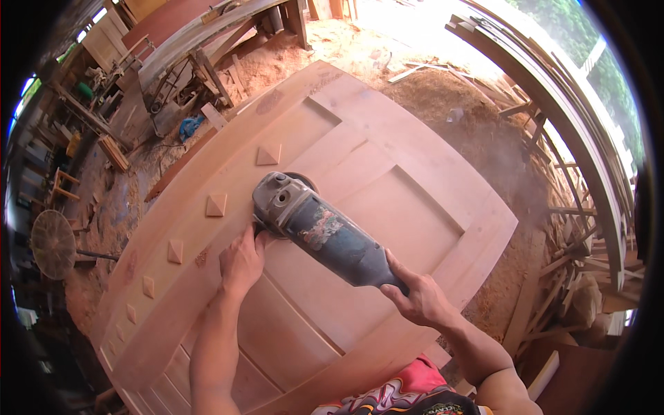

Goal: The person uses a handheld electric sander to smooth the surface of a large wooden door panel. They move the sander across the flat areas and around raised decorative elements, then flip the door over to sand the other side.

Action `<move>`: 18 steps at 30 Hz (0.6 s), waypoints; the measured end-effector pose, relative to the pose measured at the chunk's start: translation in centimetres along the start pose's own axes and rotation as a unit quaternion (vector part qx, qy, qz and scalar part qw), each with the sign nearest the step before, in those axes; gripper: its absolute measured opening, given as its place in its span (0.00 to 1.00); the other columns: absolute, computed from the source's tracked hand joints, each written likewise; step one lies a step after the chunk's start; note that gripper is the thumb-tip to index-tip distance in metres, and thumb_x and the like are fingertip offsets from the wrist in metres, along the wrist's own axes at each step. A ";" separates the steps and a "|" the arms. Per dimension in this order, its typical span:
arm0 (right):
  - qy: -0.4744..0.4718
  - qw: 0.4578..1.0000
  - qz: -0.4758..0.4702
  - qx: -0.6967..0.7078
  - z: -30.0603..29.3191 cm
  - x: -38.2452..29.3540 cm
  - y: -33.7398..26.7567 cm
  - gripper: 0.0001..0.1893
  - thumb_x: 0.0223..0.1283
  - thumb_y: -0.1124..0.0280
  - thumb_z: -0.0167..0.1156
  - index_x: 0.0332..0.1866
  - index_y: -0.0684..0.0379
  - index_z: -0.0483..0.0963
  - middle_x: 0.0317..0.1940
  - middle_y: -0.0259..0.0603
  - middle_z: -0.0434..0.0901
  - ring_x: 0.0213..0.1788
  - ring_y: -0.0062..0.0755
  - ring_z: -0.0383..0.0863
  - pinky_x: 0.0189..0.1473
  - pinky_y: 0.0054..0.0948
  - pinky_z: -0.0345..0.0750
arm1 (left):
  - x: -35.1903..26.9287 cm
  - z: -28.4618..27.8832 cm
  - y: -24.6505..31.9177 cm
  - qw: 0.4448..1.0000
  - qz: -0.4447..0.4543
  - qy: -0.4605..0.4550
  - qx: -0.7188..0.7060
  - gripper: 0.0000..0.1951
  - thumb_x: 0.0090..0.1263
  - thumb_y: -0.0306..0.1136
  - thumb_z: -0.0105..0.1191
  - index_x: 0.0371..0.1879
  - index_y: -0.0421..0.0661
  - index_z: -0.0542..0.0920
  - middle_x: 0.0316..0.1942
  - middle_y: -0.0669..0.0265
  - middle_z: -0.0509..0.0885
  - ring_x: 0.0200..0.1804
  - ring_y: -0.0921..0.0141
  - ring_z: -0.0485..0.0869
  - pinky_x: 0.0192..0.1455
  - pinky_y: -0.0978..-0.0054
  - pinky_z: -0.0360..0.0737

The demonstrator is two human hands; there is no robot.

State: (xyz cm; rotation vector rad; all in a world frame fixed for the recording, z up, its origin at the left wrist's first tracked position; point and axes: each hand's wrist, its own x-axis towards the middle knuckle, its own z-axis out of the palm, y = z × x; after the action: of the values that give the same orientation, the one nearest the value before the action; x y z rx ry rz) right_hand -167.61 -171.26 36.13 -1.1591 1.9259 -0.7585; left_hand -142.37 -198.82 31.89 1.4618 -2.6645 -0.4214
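A large angle grinder (332, 238) with a worn blue-grey body lies across a paneled wooden door (358, 124). My right hand (417, 295) grips the rear handle. At the head end, my left hand (244, 259) is closed around a side handle that is mostly hidden by the fingers. The round disc (301, 179) shows only at its rim beneath the grinder head, over the door's face. A row of small pyramid-shaped wooden blocks (216, 205) runs along the door's left stile. Recessed panels (404, 207) lie to the right of the tool.
A workbench (207, 36) stands beyond the door at upper left. Stacked long boards (570, 98) and wood scraps line the right side. A round fan (53, 244) is at far left. Sawdust (337, 46) covers the ground; a blue bag-like item (191, 127) lies there.
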 end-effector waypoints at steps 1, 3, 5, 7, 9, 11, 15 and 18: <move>0.005 1.000 0.010 -0.002 -0.5 -0.1 0.1 0.38 0.74 0.58 0.63 0.85 0.55 0.59 0.63 0.64 0.83 0.65 0.63 0.83 0.68 0.46 0.79 | 0.6 0.2 0.6 1.000 0.007 -0.001 0.005 0.21 0.85 0.45 0.48 0.62 0.41 0.78 0.48 0.45 0.89 0.49 0.42 0.88 0.50 0.43 0.84; 0.015 0.999 0.032 -0.005 -1.8 -0.2 0.8 0.38 0.74 0.59 0.63 0.85 0.55 0.59 0.63 0.65 0.82 0.66 0.64 0.82 0.69 0.44 0.78 | 2.0 0.8 2.5 1.000 0.021 -0.004 0.016 0.22 0.85 0.46 0.48 0.63 0.41 0.78 0.47 0.45 0.90 0.49 0.42 0.89 0.50 0.43 0.85; 0.047 0.998 0.039 -0.008 -3.3 -0.9 2.4 0.38 0.75 0.59 0.62 0.85 0.56 0.59 0.64 0.65 0.82 0.66 0.61 0.83 0.69 0.42 0.77 | 3.8 1.4 5.3 0.999 0.050 -0.010 0.001 0.21 0.85 0.47 0.48 0.62 0.41 0.78 0.47 0.46 0.90 0.48 0.42 0.89 0.49 0.44 0.85; 0.076 0.995 0.070 0.016 -5.0 -1.5 4.0 0.38 0.75 0.60 0.62 0.86 0.57 0.58 0.65 0.66 0.81 0.67 0.58 0.84 0.70 0.40 0.77 | 5.8 2.1 8.9 0.996 0.082 -0.019 -0.022 0.21 0.85 0.47 0.48 0.60 0.41 0.78 0.46 0.46 0.90 0.48 0.42 0.89 0.49 0.43 0.85; 0.100 0.987 0.112 0.052 -7.0 -2.2 5.7 0.38 0.76 0.61 0.61 0.86 0.56 0.58 0.62 0.63 0.83 0.61 0.50 0.86 0.65 0.39 0.78 | 7.8 2.5 13.1 0.992 0.113 -0.029 -0.054 0.20 0.85 0.47 0.48 0.57 0.40 0.79 0.44 0.45 0.90 0.48 0.40 0.88 0.50 0.41 0.84; 0.126 0.979 0.143 0.075 -9.0 -2.8 7.8 0.38 0.76 0.61 0.59 0.87 0.55 0.57 0.55 0.56 0.86 0.50 0.40 0.88 0.56 0.36 0.83 | 10.0 3.2 16.9 0.988 0.135 -0.048 -0.050 0.21 0.85 0.48 0.48 0.57 0.41 0.79 0.44 0.45 0.90 0.48 0.41 0.89 0.50 0.41 0.84; 0.199 0.958 0.160 0.130 -12.9 -3.7 11.6 0.37 0.75 0.62 0.58 0.87 0.53 0.59 0.35 0.35 0.79 0.31 0.22 0.77 0.34 0.27 0.81 | 14.3 5.8 24.7 0.978 0.198 -0.051 -0.045 0.22 0.85 0.51 0.47 0.58 0.43 0.79 0.45 0.48 0.91 0.49 0.45 0.91 0.51 0.45 0.86; 0.236 0.949 0.165 0.128 -15.5 -3.9 14.3 0.34 0.77 0.62 0.56 0.86 0.53 0.62 0.31 0.34 0.78 0.28 0.20 0.77 0.31 0.25 0.79 | 17.3 7.0 29.7 0.968 0.239 -0.059 -0.054 0.23 0.86 0.53 0.45 0.57 0.44 0.79 0.45 0.49 0.91 0.49 0.45 0.91 0.53 0.46 0.87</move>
State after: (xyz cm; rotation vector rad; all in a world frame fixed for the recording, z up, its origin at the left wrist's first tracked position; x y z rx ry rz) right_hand -185.93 -160.16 34.44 -0.5020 2.2449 -1.1314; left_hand -177.39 -196.80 32.08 0.7456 -2.9017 -0.6086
